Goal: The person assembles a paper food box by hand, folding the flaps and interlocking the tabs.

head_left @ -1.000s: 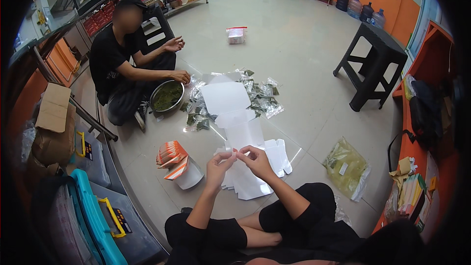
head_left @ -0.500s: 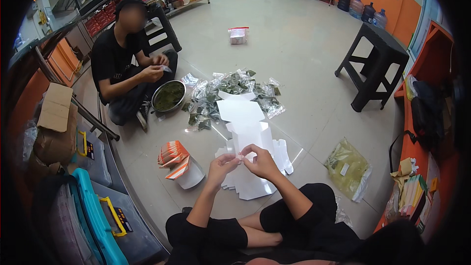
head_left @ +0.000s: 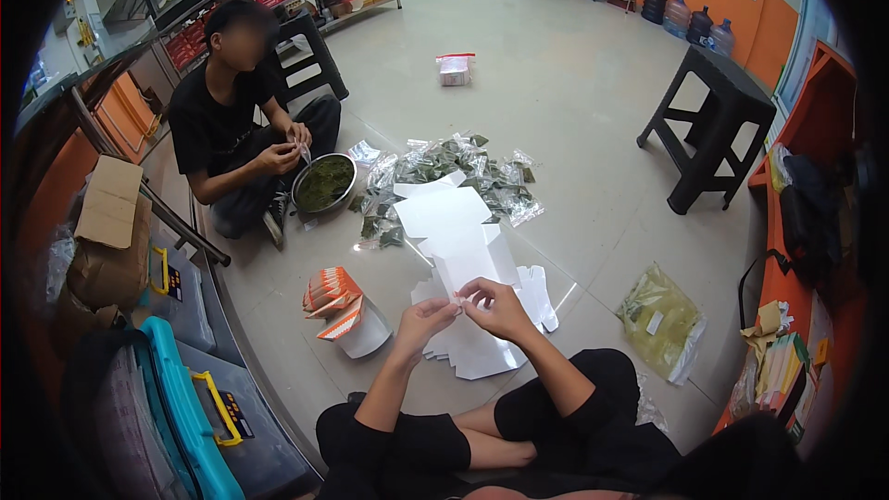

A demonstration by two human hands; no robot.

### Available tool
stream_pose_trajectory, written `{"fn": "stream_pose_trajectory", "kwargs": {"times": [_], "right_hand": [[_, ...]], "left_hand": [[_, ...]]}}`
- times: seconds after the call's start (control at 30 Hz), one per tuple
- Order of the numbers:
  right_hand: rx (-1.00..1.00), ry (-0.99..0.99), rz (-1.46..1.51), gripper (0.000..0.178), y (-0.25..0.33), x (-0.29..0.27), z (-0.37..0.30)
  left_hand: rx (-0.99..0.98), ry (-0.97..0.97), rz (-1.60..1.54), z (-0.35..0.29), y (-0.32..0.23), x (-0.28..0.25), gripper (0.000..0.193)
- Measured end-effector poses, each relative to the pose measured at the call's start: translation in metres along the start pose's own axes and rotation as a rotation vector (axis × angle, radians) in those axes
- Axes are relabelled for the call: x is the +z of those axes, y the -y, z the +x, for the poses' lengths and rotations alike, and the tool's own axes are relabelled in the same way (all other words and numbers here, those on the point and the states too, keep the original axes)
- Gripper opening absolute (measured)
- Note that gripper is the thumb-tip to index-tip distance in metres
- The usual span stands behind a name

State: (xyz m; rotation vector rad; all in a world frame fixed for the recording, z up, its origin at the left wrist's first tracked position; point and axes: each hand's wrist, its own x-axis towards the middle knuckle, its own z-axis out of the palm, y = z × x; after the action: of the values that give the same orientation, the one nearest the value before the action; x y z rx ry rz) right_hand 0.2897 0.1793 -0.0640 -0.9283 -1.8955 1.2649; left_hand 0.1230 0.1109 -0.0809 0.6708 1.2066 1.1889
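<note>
Between my two hands is an unfolded white cardboard box blank [head_left: 446, 218], its long panels stretching away from me. My left hand [head_left: 424, 324] pinches its near edge with thumb and fingers. Right beside it, my right hand [head_left: 497, 310] has its fingers closed on a small flap at the same edge; the fingertips partly hide that flap. Beneath lies a stack of more flat white blanks [head_left: 482, 354] on the floor. The far end of the held blank reaches over a pile of clear bags with green leafy contents [head_left: 444, 159].
At left, orange-and-white folded packets [head_left: 331, 294] rest against a white cylindrical container [head_left: 366, 333]. A co-worker [head_left: 231, 111] sits beside a metal bowl of green leaves [head_left: 324, 182]. A yellowish plastic bag [head_left: 660, 322] lies right; a black stool [head_left: 708, 125] stands beyond.
The far end of the box blank has swung a little to the left, while my hands keep their pinch. The co-worker's hands have lowered toward the bowl.
</note>
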Motion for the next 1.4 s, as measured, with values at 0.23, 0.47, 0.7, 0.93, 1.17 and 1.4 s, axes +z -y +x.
{"fn": "stream_pose_trajectory", "kwargs": {"times": [0.23,0.47,0.7,0.93,1.17,1.4], "right_hand": [[0.026,0.066,-0.034,0.021,0.006,-0.002,-0.002],[-0.007,0.04,-0.021,0.017,0.0,0.003,-0.002],[-0.095,-0.026,-0.178,0.015,-0.001,0.009,-0.004],[-0.418,-0.433,-0.614,0.04,0.039,0.009,-0.006],[0.029,-0.372,0.063,0.067,0.015,-0.015,0.006],[-0.215,-0.232,-0.265,0.052,-0.001,-0.013,0.011]], "left_hand": [[0.0,0.023,0.05,0.001,0.004,-0.004,0.029],[0.043,-0.011,0.061,0.0,0.007,0.0,0.027],[0.147,-0.084,0.086,0.006,0.019,0.003,0.024],[0.294,-0.259,0.146,0.023,0.034,-0.014,0.015],[0.33,-0.127,0.251,0.027,0.032,-0.011,0.019],[0.281,-0.507,0.76,0.025,0.026,-0.005,0.049]]}}
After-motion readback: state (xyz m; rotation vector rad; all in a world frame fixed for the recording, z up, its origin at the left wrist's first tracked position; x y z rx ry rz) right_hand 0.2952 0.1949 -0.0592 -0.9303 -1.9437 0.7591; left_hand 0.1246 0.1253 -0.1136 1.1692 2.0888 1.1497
